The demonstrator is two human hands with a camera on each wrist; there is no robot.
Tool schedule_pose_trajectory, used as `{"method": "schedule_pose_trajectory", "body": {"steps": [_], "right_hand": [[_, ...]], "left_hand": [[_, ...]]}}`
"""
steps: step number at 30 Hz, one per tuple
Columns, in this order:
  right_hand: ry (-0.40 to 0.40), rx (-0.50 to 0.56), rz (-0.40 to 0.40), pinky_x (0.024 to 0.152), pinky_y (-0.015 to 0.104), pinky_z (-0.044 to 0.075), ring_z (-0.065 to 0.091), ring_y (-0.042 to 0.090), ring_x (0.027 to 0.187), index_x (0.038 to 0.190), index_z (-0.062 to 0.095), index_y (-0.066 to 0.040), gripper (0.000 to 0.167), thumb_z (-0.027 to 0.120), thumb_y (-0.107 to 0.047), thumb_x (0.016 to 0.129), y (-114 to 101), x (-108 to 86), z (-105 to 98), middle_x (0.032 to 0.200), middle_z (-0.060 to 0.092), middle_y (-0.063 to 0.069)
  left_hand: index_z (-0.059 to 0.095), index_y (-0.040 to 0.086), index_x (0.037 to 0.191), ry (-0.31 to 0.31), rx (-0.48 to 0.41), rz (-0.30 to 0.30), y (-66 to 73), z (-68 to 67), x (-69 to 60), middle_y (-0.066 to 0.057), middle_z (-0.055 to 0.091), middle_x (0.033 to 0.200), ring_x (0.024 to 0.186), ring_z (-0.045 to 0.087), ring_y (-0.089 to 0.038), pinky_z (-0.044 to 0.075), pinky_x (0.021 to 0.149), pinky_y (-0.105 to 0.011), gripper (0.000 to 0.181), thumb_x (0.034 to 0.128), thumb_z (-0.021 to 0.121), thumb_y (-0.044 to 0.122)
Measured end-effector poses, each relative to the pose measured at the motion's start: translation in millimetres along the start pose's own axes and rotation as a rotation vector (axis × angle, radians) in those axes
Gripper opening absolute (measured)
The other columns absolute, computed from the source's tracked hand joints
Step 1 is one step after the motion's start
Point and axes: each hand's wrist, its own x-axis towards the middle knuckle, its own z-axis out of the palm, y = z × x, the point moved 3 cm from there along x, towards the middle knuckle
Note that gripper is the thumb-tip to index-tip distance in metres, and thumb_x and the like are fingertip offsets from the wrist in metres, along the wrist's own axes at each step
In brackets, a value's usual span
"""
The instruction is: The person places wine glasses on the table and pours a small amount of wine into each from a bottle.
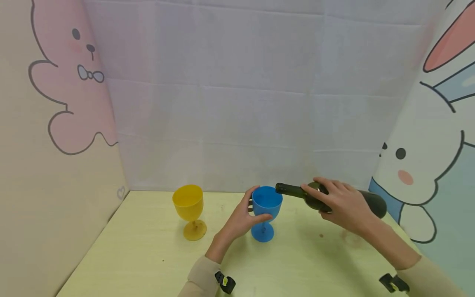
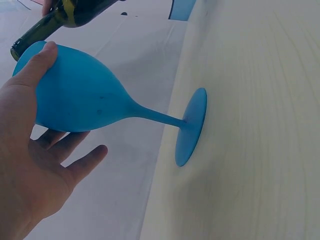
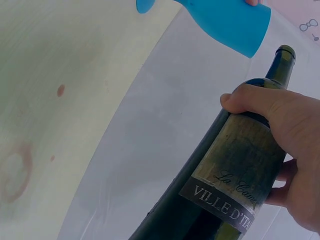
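My left hand (image 1: 241, 218) holds a blue plastic goblet (image 1: 266, 204) by its bowl, thumb in front and fingers behind. The goblet is upright, with its round foot (image 2: 191, 127) at the tabletop. A dark green wine bottle (image 3: 220, 175) with a paper label is in my right hand (image 1: 343, 202), gripped around its upper body. It lies tilted nearly level, its neck (image 1: 291, 189) pointing left and its mouth at the right side of the goblet's rim. No liquid is visible coming out. To the left, a yellow goblet (image 1: 188, 202) stands upright, touched by neither hand.
The pale yellow wooden table (image 1: 148, 264) has reddish spots and a faint ring stain (image 3: 17, 172) on the right. A white cloth backdrop (image 1: 237, 103) hangs behind it. Side panels with a pink bear (image 1: 74, 82) and a white rabbit (image 1: 419, 165) flank the table.
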Motion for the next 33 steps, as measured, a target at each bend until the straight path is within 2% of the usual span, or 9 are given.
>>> {"method": "schedule_pose_trajectory", "body": {"steps": [15, 26, 33], "right_hand": [[-0.120, -0.089, -0.024, 0.085, 0.054, 0.055, 0.062, 0.037, 0.109, 0.148, 0.043, -0.033, 0.099, 0.093, -0.033, 0.063, 2.1, 1.9, -0.6, 0.135, 0.056, 0.015], [-0.048, -0.135, -0.103, 0.083, 0.052, 0.055, 0.062, 0.037, 0.102, 0.146, 0.046, -0.031, 0.099, 0.094, -0.030, 0.060, 1.4, 1.7, -0.4, 0.131, 0.058, 0.016], [-0.023, -0.156, -0.122, 0.083, 0.052, 0.053, 0.061, 0.037, 0.102, 0.145, 0.047, -0.031, 0.095, 0.093, -0.027, 0.062, 2.2, 6.1, -1.5, 0.130, 0.057, 0.017]], "left_hand": [[0.023, 0.040, 0.154, -0.008, -0.001, 0.005, -1.1, 0.1, 0.1, -0.009, 0.039, 0.155, 0.133, 0.049, -0.039, 0.050, 0.098, -0.059, 0.089, 0.0831, 0.076, 0.050], [0.022, 0.041, 0.154, -0.013, -0.010, -0.001, -4.6, 1.5, -1.0, -0.009, 0.039, 0.155, 0.133, 0.049, -0.039, 0.050, 0.099, -0.058, 0.091, 0.0820, 0.076, 0.053], [0.022, 0.041, 0.154, -0.006, 0.012, 0.011, -5.4, 0.3, 0.8, -0.007, 0.039, 0.155, 0.132, 0.050, -0.037, 0.051, 0.098, -0.057, 0.091, 0.0814, 0.076, 0.055]]}}
